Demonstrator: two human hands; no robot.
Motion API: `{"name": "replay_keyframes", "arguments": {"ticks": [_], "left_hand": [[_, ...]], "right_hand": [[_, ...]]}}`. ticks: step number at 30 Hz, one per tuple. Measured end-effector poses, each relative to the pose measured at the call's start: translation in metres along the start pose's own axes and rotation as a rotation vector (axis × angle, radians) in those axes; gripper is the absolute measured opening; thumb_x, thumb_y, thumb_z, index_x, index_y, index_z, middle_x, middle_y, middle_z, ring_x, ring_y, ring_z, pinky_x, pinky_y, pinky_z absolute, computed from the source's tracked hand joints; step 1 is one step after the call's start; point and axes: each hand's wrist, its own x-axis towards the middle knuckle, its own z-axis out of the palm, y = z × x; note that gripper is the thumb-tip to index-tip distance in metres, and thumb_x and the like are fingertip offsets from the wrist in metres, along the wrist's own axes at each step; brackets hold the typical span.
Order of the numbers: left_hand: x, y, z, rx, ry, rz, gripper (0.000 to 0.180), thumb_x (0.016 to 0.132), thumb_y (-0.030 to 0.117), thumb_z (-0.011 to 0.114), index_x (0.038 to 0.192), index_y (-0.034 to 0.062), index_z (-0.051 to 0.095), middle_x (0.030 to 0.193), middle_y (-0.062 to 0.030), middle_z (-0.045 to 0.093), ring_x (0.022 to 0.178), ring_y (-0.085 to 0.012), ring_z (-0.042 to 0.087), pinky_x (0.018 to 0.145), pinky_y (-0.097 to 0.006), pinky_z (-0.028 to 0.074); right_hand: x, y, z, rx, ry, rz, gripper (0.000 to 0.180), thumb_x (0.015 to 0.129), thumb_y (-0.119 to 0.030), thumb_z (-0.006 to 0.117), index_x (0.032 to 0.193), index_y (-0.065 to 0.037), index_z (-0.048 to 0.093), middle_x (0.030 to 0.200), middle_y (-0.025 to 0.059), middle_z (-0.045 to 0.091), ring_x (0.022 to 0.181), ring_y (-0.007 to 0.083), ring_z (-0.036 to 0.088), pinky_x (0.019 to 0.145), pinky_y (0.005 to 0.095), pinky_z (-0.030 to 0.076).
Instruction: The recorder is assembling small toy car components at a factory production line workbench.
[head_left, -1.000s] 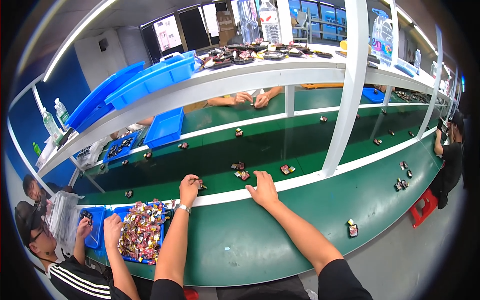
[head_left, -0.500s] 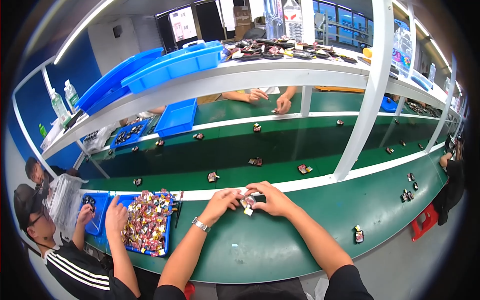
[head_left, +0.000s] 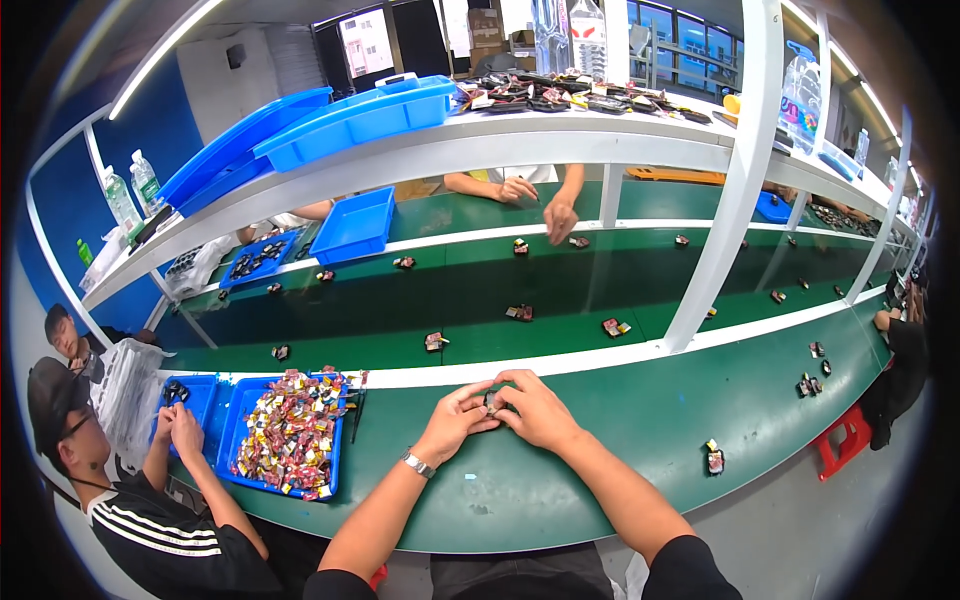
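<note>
Near the inner edge of the green worktop, my left hand (head_left: pixel 455 424) and my right hand (head_left: pixel 540 411) meet with fingers closed around a small wired electronic part (head_left: pixel 490 399). Little of the part shows between the fingertips. A silvery watch is on my left wrist. To the left stands a blue tray (head_left: pixel 235 425) heaped with small red, yellow and white-tagged wired parts (head_left: pixel 295 435). One similar part (head_left: pixel 714 459) lies alone on the worktop to the right of my right arm.
Beyond a white rail (head_left: pixel 420 377), scattered parts (head_left: pixel 434 342) lie on a green belt. A white post (head_left: pixel 735 190) rises at right, carrying a shelf with blue trays (head_left: pixel 360 125). Beside me at left, a co-worker (head_left: pixel 150 520) handles a dark part. Another person's hands (head_left: pixel 560 218) show opposite.
My hands have closed in around the part, now mostly hidden. The left co-worker's hands have drawn together, away from the heaped tray. The opposite person's hand has reached toward the belt.
</note>
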Motion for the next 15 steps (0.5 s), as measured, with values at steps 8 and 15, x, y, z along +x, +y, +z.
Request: {"name": "replay_keyframes", "arguments": {"ticks": [8, 15], "left_hand": [[0.003, -0.0015, -0.0064, -0.044, -0.101, -0.002, 0.037, 0.093, -0.006, 0.05, 0.13, -0.0012, 0.047, 0.123, -0.0146, 0.059, 0.107, -0.0216, 0.063, 0.094, -0.034, 0.056], [0.001, 0.0002, -0.0056, 0.038, -0.14, -0.004, 0.036, 0.094, -0.003, 0.051, 0.13, 0.0, 0.049, 0.123, -0.012, 0.059, 0.11, -0.0184, 0.061, 0.096, -0.033, 0.054]], "right_hand": [[0.0001, 0.0052, 0.0029, -0.001, 0.027, -0.005, 0.009, 0.082, -0.013, 0.069, 0.086, -0.006, 0.071, 0.125, 0.009, 0.057, 0.119, 0.0277, 0.051, 0.094, 0.0384, 0.048], [-0.0018, 0.0057, 0.0043, 0.047, 0.013, 0.038, 0.009, 0.082, -0.012, 0.067, 0.087, -0.006, 0.071, 0.126, 0.0086, 0.058, 0.121, 0.0269, 0.05, 0.095, 0.0383, 0.048]]}}
